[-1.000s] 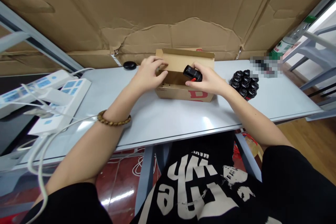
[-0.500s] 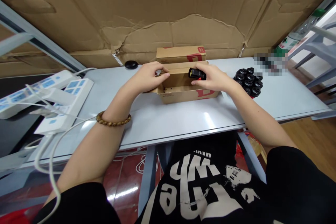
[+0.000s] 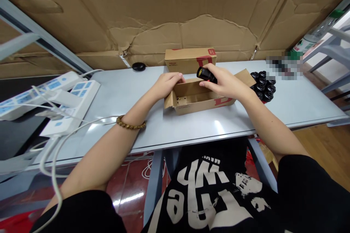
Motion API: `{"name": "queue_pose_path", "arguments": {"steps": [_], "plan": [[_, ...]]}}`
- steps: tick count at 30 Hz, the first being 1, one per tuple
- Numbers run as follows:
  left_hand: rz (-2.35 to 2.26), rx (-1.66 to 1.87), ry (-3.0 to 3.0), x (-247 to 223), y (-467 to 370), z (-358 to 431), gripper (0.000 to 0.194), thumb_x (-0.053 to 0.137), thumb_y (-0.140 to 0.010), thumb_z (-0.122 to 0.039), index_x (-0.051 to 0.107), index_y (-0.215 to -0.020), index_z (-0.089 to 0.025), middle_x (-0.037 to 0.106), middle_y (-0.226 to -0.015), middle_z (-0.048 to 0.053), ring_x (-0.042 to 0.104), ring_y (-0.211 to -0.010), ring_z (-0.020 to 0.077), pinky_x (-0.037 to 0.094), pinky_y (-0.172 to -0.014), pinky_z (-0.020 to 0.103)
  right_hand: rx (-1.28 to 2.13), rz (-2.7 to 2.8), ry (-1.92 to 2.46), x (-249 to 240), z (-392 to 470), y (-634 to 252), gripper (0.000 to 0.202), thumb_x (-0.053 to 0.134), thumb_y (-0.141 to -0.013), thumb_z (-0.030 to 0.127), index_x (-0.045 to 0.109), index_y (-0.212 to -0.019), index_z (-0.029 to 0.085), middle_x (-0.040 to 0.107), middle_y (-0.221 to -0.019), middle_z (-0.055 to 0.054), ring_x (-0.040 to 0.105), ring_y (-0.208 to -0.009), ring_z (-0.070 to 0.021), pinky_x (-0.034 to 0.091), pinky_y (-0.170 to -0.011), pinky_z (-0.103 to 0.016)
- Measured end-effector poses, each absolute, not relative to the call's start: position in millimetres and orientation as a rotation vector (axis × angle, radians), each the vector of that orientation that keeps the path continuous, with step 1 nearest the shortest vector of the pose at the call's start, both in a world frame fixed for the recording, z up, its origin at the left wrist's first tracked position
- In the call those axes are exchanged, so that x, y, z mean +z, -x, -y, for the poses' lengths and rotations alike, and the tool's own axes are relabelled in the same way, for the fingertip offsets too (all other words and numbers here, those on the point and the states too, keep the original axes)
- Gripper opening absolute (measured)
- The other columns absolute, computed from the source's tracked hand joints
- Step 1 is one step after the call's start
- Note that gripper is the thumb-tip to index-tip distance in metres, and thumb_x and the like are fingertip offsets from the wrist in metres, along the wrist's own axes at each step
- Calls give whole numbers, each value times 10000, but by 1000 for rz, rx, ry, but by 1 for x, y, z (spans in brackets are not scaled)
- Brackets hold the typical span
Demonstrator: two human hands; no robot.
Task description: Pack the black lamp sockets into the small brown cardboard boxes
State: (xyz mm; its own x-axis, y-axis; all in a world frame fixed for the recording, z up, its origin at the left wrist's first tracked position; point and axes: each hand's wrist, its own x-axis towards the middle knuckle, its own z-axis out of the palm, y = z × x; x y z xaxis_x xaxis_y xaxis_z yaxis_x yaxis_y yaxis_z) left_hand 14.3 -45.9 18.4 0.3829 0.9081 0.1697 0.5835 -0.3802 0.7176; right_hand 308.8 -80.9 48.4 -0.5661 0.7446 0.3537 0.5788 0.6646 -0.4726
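An open cardboard box with red print stands on the grey table, its end flaps spread out. My left hand is at the box's back left corner, its fingers curled on the rim. In my right hand is a black flashlight with a yellow ring inside its head, held above the right part of the box. Small things too tiny to name lie at the left inside the box. Behind stands a second, closed cardboard box.
Several black cylinders stand grouped at the right. White power strips with cables lie at the left. A round black object is at the back. A plastic bottle is at the far right, near a blurred patch.
The open box has turned and come slightly nearer, its right flap now showing. My left hand has moved right along it. The flashlight has tilted and risen slightly in my right hand.
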Motion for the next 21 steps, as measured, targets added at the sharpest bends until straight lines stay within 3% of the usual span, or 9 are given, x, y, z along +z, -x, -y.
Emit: {"name": "queue_pose_path", "arguments": {"steps": [7,10,14,21], "plan": [[-1294,776,-2168,24,-17,53,521,471,-1042,-580,817,-966,-198,884,-1081,91,758,-1064,295,545,-1029,393,426,2337,993,47,85,-305,373,669,-1091,588,585,-1214,246,780,-1141,-118,668,-952,-301,530,-906,-459],[-1290,773,-2190,24,-16,52,533,462,-1043,-590,811,-965,-195,883,-1081,99,763,-1065,299,543,-1033,402,409,2341,976,45,84,-305,400,741,-1028,533,597,-1257,239,789,-1159,-123,665,-946,-293,526,-897,-445],[-1307,770,-2217,24,-16,53,530,458,-1046,-587,806,-959,-197,884,-1079,100,762,-1060,300,543,-1027,403,369,2385,979,42,83,-305,290,676,-1023,433,635,-1225,228,791,-1079,-105,649,-890,-273,485,-864,-424],[-1329,782,-2239,24,-16,53,511,464,-1047,-571,809,-947,-208,880,-1054,85,753,-1033,297,549,-1016,394,346,2408,967,44,84,-306,286,637,-990,402,683,-1193,206,786,-1033,-93,638,-838,-253,449,-833,-395]]}}
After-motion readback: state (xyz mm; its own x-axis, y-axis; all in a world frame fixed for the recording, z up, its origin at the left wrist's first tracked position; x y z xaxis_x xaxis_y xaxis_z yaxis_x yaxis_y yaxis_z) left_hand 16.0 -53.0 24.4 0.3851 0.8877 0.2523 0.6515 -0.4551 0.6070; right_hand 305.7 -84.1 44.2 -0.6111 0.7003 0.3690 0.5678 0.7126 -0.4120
